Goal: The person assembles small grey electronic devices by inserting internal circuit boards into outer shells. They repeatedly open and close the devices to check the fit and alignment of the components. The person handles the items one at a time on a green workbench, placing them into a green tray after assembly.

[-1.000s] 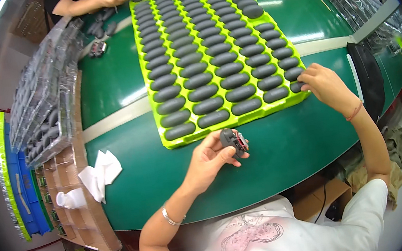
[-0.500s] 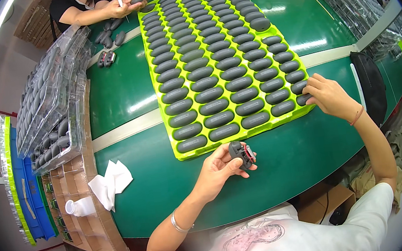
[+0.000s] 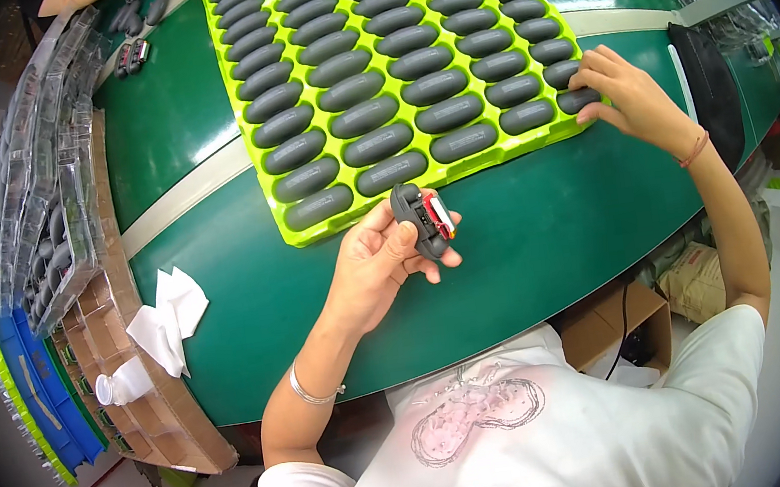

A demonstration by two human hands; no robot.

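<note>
Left hand fingers clasp the grey part; right hand fingers pinch the tray corner.

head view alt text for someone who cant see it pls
A person's left hand holds a small dark grey part with red inside, while the right hand touches the corner of a lime-green tray filled with grey oval parts on a green table.

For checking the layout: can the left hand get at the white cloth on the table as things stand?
Probably not yet: the left hand holds a dark part, though nothing blocks the way to the white cloth.
</note>
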